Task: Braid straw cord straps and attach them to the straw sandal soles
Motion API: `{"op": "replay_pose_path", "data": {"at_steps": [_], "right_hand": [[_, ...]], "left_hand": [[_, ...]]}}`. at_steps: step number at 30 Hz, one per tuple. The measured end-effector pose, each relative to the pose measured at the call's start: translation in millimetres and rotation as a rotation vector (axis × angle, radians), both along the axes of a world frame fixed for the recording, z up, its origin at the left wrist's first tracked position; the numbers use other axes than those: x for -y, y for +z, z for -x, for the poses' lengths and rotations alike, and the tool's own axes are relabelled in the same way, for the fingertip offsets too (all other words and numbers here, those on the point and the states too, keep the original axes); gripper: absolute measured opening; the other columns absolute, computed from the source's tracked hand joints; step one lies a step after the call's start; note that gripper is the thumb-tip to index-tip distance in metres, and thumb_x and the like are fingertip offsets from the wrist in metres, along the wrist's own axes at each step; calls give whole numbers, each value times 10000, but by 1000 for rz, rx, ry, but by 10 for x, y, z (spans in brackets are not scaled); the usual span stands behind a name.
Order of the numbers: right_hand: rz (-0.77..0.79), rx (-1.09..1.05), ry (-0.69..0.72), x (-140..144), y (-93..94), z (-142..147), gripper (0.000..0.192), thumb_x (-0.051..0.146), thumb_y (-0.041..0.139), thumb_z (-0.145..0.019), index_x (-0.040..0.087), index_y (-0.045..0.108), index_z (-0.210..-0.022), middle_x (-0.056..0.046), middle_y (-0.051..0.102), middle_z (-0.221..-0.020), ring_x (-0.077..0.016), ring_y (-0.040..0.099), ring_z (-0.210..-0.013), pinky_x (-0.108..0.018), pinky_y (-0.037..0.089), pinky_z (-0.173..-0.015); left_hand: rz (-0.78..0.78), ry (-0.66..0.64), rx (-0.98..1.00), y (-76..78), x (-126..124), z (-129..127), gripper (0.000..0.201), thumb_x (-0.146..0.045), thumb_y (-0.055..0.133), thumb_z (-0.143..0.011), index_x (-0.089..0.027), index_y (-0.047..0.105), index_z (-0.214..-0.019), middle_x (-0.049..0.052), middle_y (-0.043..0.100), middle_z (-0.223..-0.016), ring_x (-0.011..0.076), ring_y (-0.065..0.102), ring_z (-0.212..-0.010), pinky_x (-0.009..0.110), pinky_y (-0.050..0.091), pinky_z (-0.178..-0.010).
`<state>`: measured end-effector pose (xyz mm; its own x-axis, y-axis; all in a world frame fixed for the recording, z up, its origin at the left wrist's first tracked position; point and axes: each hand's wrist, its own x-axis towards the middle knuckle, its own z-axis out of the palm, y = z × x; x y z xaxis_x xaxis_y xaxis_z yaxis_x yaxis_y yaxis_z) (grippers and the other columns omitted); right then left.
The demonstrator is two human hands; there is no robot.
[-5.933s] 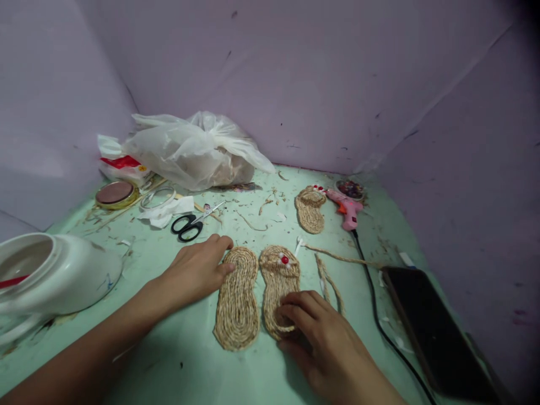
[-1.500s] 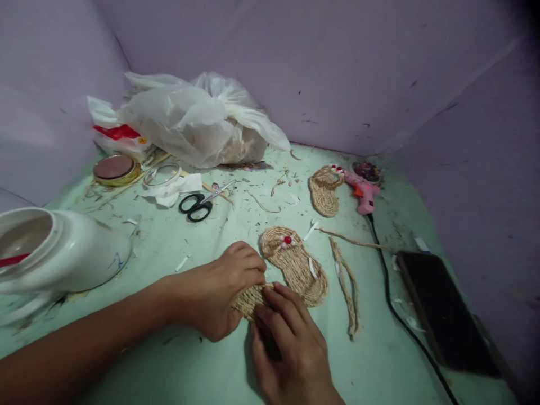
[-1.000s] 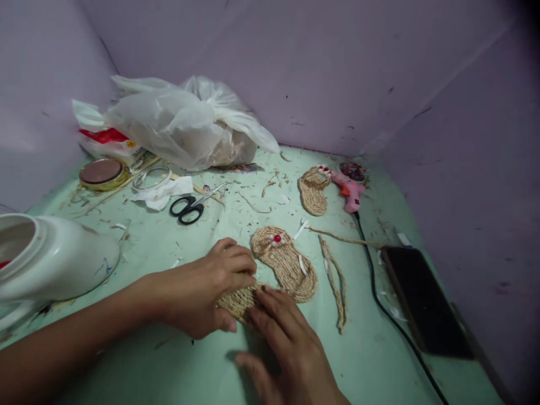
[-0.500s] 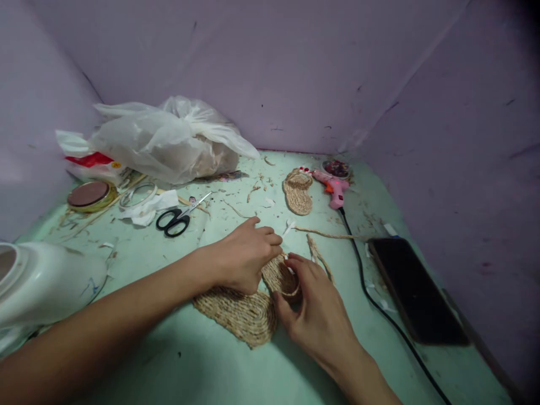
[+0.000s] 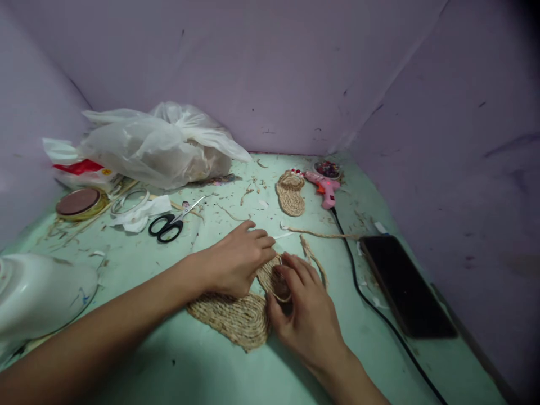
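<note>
My left hand (image 5: 238, 259) is closed, its fingertips beside the upper edge of a small slipper of coiled straw cord (image 5: 265, 275). From those fingers a thin white stick (image 5: 282, 235) points to the right, partly hidden. My right hand (image 5: 306, 306) grips the slipper's curved strap from the right, thumb below and fingers on top. Under my left wrist lies a larger sole-shaped piece of coiled straw cord (image 5: 238, 320), flat on the green tabletop. Farther off, a similar slipper (image 5: 291, 197) with red and white beads lies on the table.
A pink glue gun (image 5: 324, 188) lies beside a bowl of beads (image 5: 327, 169), its black cable (image 5: 358, 281) running forward past a phone (image 5: 407, 287). Loose straw cords (image 5: 316, 232) lie nearby. Scissors (image 5: 171, 225), a plastic bag (image 5: 156, 146) and a white container (image 5: 46, 289) are at left.
The whole view has shifted slightly. The white stick by my left fingers has changed angle and looks thinner. Both hands keep nearly the same place around the slipper.
</note>
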<state>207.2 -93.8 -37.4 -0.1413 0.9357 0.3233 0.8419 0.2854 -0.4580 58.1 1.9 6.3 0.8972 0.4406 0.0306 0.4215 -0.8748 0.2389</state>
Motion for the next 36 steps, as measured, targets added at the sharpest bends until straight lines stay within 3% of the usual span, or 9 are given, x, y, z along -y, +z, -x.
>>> {"op": "replay_pose_path", "data": {"at_steps": [4,9,18,21,24,27,31,36], "right_hand": [[-19,3,81,-7,33,14,295,113,535,-679,114,609,-965,-127,618,-994,-264,509,-986,-432,460,-854],[-17,14,80,-36,42,47,227,102,507,-687,108,648,-866,-121,633,-870,-249,540,-879,-378,503,-762],[57,33,62,-66,49,62,157,110,524,-680,143,649,-769,-98,622,-823,-239,544,-804,-356,486,-698],[90,13,63,-42,59,20,182,132,531,-702,147,638,-848,-103,615,-901,-239,544,-843,-366,478,-737],[103,-37,75,-16,68,-56,339,211,574,-725,132,570,-1054,-119,578,-1046,-241,523,-966,-367,456,-835],[84,-1,12,-9,87,-117,510,336,625,-710,112,506,-1152,-163,482,-1217,-283,442,-1125,-411,393,-934],[212,147,-45,-41,134,-102,458,414,642,-691,132,556,-1040,-173,482,-1237,-318,445,-1134,-437,387,-916],[263,265,-51,-145,213,64,270,406,645,-682,176,558,-794,-98,609,-969,-270,539,-919,-380,406,-802]], "left_hand": [[-19,-46,1,-22,-5,42,180,-144,503,-681,-180,627,-806,74,629,-918,250,509,-953,435,289,-896],[-21,-65,0,-62,-48,15,111,-174,512,-647,-159,622,-654,70,625,-798,236,526,-851,415,315,-822],[-28,-25,-5,-116,-18,-49,90,-167,527,-597,-145,615,-591,66,639,-737,236,548,-838,433,317,-846],[-62,-35,24,-11,43,34,188,-149,554,-595,-151,648,-758,106,637,-1014,290,506,-1038,489,253,-951],[-109,35,146,170,143,264,451,-161,573,-636,-164,565,-1087,134,388,-1375,328,307,-1261,544,165,-1012],[-202,231,324,244,300,567,476,-197,567,-695,-145,507,-1164,152,369,-1380,321,329,-1248,525,226,-1008],[-253,434,477,2,580,852,301,-140,534,-746,-157,567,-1045,129,594,-1124,250,541,-1027,438,402,-894],[-306,610,629,-395,858,917,216,-77,537,-731,-162,596,-922,101,648,-960,227,597,-897,452,410,-882]]}}
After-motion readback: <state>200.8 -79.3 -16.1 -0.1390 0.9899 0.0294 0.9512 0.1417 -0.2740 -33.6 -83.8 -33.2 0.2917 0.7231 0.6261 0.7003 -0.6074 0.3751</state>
